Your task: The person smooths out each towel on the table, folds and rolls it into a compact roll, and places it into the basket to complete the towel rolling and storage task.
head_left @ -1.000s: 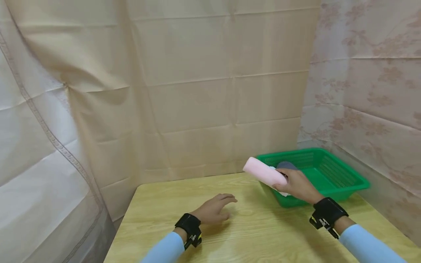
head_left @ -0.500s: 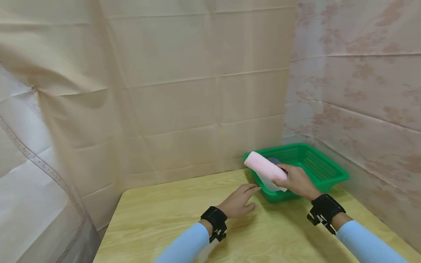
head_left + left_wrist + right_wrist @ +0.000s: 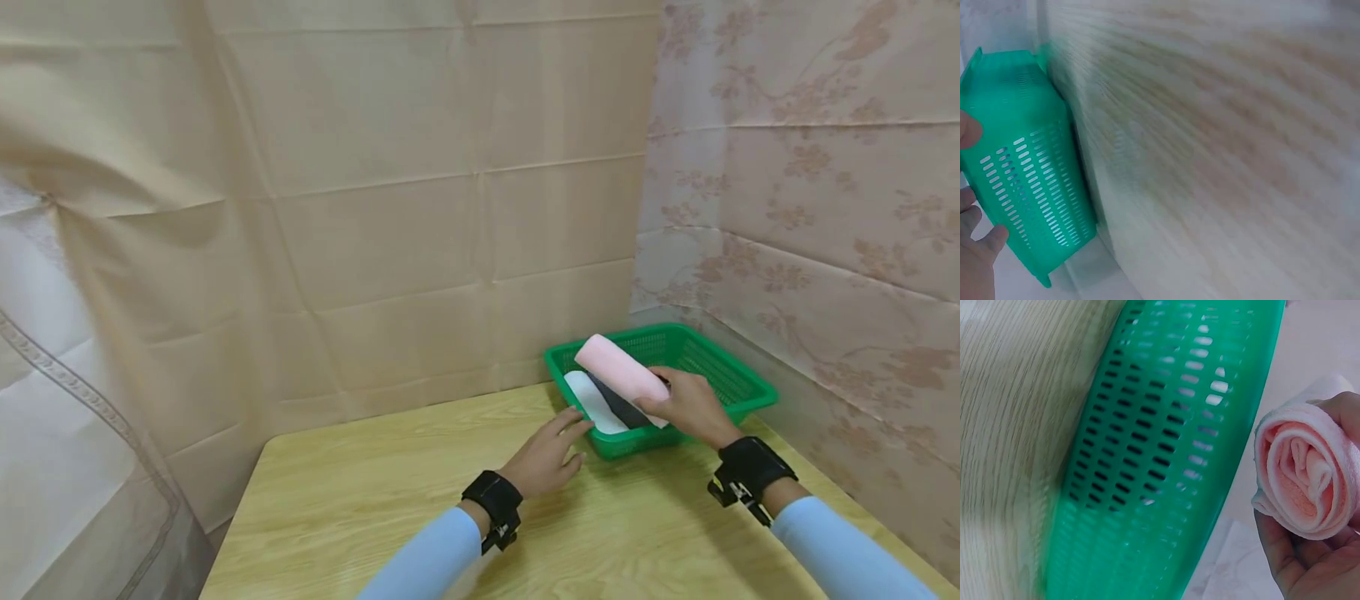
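My right hand [image 3: 693, 407] grips a pink rolled towel [image 3: 621, 367] near its right end, holding it slantwise over the green basket [image 3: 750, 396]. In the right wrist view, the coiled end of the pink rolled towel [image 3: 1304, 472] faces the camera between fingers and thumb. Beneath it in the basket lie a white roll [image 3: 592, 402] and a dark grey roll [image 3: 618, 407], side by side and partly covered by the pink one. My left hand [image 3: 543, 457] has its fingers extended to the basket's near left rim, seemingly touching it.
The basket stands on a light wooden table [image 3: 390, 483] near the back right. A beige curtain [image 3: 412, 208] hangs behind the table. Floral cloth [image 3: 810, 192] covers the right side.
My left hand has moved right to the basket's rim. The pink towel has shifted slightly over the basket, showing more of the white and grey rolls. The head view has turned right.
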Available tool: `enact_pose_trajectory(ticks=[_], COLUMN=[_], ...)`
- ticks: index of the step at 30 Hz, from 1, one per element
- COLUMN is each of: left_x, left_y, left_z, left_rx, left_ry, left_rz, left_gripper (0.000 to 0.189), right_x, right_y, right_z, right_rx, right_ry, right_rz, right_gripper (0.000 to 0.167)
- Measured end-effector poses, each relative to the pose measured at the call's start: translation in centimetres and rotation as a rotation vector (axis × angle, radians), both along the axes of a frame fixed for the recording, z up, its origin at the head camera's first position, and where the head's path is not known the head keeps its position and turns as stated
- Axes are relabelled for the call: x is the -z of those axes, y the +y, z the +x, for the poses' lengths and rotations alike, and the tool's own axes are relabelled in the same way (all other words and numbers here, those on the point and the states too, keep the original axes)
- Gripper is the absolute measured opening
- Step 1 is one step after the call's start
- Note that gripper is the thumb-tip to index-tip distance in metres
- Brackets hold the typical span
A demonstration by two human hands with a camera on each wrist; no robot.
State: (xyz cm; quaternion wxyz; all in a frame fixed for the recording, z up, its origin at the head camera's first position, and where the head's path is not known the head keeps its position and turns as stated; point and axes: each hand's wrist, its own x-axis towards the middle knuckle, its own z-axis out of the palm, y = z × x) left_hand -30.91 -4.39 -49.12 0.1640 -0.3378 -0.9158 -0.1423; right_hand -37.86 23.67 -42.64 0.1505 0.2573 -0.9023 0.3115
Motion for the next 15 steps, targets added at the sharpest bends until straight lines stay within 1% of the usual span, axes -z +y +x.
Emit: enact_pose_trajectory(ticks=[3, 6, 10, 13, 15], left_x=[-0.3, -0.6, -0.9, -1.1, -1.1], left_y=[0.0, -0.1, -0.1, -0.3, -0.4], left_z=[0.1, 0.2, 0.1, 0.0, -0.1], left_rx=[0.002, 0.01, 0.044, 0.068, 0.071], left_ry=[-0.041, -0.078, -0.097, -0.115, -0.123], left_rz=[-0.011, -0.03, -0.063, -0.078, -0.089], left_gripper=[0.055, 0.058, 0.061, 0.063, 0.063], right_x=[0.2, 0.2, 0.2, 0.3, 0.3], right_y=[0.4, 1.0, 1.7, 2.2, 2.5], right_z=[-0.4, -0.7, -1.2, -1.7, -2.1], right_rx=[0.021, 0.037, 0.063, 0.074, 0.081], right_ry=[-0.018, -0.017, 0.001, -0.009, -0.028], right_rz=[-0.001, -0.004, 0.007, 0.009, 0.004], right_gripper=[0.063, 0.064, 0.064, 0.064, 0.065])
